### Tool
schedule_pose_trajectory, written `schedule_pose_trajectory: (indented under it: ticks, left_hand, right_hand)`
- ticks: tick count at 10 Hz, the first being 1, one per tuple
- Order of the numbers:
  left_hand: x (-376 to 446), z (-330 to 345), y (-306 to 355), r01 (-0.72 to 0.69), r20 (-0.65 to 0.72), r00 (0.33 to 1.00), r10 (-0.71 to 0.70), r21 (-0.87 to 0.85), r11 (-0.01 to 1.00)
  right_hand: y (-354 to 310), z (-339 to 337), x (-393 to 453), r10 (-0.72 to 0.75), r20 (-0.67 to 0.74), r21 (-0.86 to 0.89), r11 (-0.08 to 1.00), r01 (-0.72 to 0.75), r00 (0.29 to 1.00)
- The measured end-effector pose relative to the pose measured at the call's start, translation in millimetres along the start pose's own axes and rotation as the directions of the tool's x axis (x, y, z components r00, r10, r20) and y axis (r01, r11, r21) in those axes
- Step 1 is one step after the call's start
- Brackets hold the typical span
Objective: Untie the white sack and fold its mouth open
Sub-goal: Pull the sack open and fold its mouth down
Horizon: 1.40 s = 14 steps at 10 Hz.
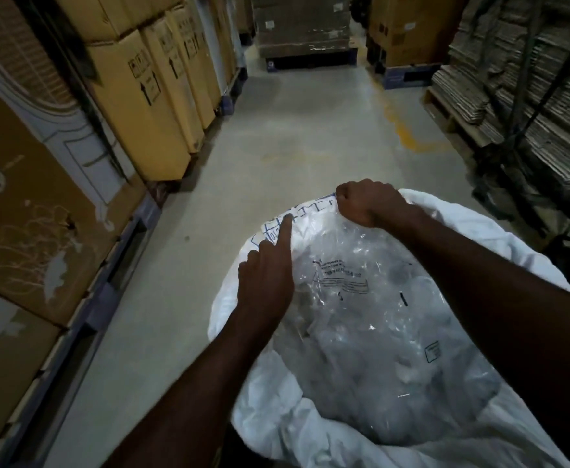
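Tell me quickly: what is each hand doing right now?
Left hand: open, index finger on the white sack rim, gripping nothing.
Right hand: shut on the sack's far rim.

Concrete floor (276,136) bears white sack (310,434) (pallets too).

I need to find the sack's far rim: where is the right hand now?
In the head view, the right hand is closed on the far rim of the white sack, right of centre, just beyond the left hand.
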<state>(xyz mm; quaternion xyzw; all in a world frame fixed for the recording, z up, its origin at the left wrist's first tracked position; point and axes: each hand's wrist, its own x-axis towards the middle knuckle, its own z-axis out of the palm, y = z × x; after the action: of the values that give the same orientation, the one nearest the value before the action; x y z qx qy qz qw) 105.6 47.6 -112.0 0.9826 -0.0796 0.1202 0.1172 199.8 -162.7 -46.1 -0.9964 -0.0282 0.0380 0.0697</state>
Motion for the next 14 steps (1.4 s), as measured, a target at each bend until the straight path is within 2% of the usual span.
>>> schedule_pose_trajectory:
  ticks: [1, 2, 3, 4, 5, 6, 7, 8, 10, 11, 12, 13, 14]
  left_hand:
    - [15.1, -5.7, -11.1, 0.132, 0.071, 0.991, -0.117, -0.265, 0.955]
    - [28.7, -24.3, -21.4, 0.334, 0.17, 0.942, -0.288, -0.517, 0.788]
    - [44.9, -40.9, -33.8, 0.469, 0.313, 0.883, -0.35, -0.628, 0.62]
    - [53.3, -52.4, -38.8, 0.59, 0.489, 0.807, -0.33, -0.689, 0.422]
    - [53.8, -50.5, -42.8, 0.675, 0.607, 0.738, -0.295, -0.657, 0.336]
    - [53.5, -47.5, -46.0, 0.702, 0.641, 0.712, -0.287, -0.647, 0.296]
    - [54.6, -41.3, -53.4, 0.719, 0.665, 0.692, -0.283, -0.67, 0.185]
    - [52.4, -44.1, -59.7, 0.718, 0.673, 0.694, -0.253, -0.672, 0.183]
    - [39.5, -52.3, -70.6, 0.646, 0.612, 0.755, -0.235, -0.756, 0.106]
    - [22.5, -64.9, -62.9, 0.536, 0.461, 0.841, -0.284, -0.639, 0.551]
    - [-23.7, -68.4, -26.9, 0.241, 0.097, 0.968, -0.23, -0.119, 0.963]
    - [-47.9, -50.8, -11.7, 0.293, 0.194, 0.941, -0.278, -0.05, 0.955]
    - [-37.3, -46.9, -24.5, 0.478, 0.375, 0.859, -0.35, -0.338, 0.811]
  right_hand:
    - [-4.0, -3.5, -7.5, -0.034, -0.047, -0.09, 0.995, 0.029, 0.998]
    - [-22.8, -7.0, -33.3, -0.233, -0.243, -0.136, 0.969, 0.205, 0.942]
    - [-52.2, 4.0, -64.8, -0.499, -0.296, -0.087, 0.863, 0.497, 0.814]
    - [-56.2, 35.2, -67.6, -0.599, -0.264, -0.187, 0.801, 0.569, 0.756]
    - [-39.9, 56.5, -61.7, -0.6, -0.243, -0.236, 0.799, 0.554, 0.762]
    - [-29.7, 68.9, -59.0, -0.596, -0.257, -0.256, 0.801, 0.541, 0.76]
    - [-36.4, 71.2, -51.7, -0.573, -0.226, -0.236, 0.817, 0.527, 0.787]
    - [-57.2, 66.0, -42.8, -0.551, -0.204, -0.217, 0.832, 0.511, 0.81]
    - [-65.7, 58.8, -21.3, -0.585, -0.191, -0.292, 0.8, 0.523, 0.788]
    - [-71.2, 52.6, -14.1, -0.54, -0.114, -0.235, 0.83, 0.506, 0.834]
    - [-90.3, 33.7, -8.2, -0.421, -0.007, -0.071, 0.905, 0.42, 0.907]
    - [-98.4, 26.0, 1.4, -0.365, 0.062, -0.062, 0.928, 0.368, 0.929]
    - [-101.0, 23.3, 8.3, -0.32, 0.162, -0.095, 0.937, 0.337, 0.934]
